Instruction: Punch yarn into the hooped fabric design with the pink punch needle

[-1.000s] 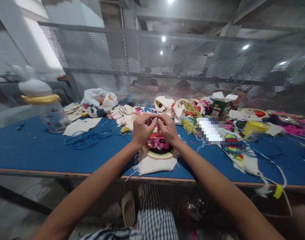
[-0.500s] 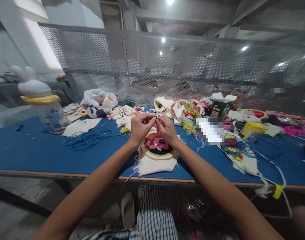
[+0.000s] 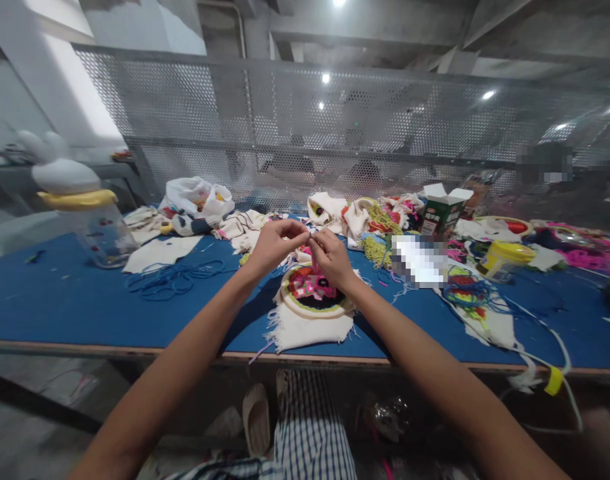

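Note:
My left hand (image 3: 281, 247) and my right hand (image 3: 331, 255) meet at their fingertips above an embroidery hoop. Both are closed in a pinch, and whatever lies between the fingers is too small to make out. A slim pink piece shows just below my right fingers; its kind is unclear. The round hoop (image 3: 305, 312) lies on the blue table, stretching a cream cloth (image 3: 312, 333) with frayed edges. Inside it is a stitched pattern (image 3: 312, 287) of pink, red and black with a yellow-green border. My right hand covers part of the hoop's upper right side.
Blue cord (image 3: 177, 279) lies loosely at left, near a rabbit-topped jar (image 3: 97, 230). Behind the hoop are heaped cloths and yarn (image 3: 377, 250), and a green box (image 3: 441, 212). A yellow-lidded tub (image 3: 507, 260) and white cable (image 3: 549, 327) are at right. A perforated metal screen (image 3: 185, 100) closes the back.
My left hand has shifted slightly left and up, its fingers now stretched more toward the right fingertips. More of the hoop's left side shows. My right hand has barely moved.

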The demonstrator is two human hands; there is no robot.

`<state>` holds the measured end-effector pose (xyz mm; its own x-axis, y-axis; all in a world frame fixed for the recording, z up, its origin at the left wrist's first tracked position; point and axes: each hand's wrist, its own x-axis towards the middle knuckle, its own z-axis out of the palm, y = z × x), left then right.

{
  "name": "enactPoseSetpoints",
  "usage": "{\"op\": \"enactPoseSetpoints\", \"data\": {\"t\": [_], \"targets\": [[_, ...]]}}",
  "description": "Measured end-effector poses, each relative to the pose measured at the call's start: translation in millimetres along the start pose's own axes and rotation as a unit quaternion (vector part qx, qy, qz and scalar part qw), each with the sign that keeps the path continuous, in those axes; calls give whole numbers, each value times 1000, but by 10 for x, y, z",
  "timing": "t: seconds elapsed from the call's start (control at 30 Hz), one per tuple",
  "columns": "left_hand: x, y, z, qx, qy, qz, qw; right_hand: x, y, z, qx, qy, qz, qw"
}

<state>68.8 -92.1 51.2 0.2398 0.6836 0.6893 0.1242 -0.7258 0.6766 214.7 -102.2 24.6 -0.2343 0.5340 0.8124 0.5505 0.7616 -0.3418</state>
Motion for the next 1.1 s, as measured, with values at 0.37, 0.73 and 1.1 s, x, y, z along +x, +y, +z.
{"op": "enactPoseSetpoints", "data": {"t": [0.37, 0.73, 1.1], "targets": [[26, 17, -87, 80, -43, 42, 995, -1, -7, 12, 11, -3, 4, 1000], [47, 38, -67, 85, -46, 52, 994, 17, -97, -56, 14, -13, 24, 1000], [42, 21, -72, 84, -35, 55, 994, 15, -126, -83, -10, -28, 14, 999]]}}
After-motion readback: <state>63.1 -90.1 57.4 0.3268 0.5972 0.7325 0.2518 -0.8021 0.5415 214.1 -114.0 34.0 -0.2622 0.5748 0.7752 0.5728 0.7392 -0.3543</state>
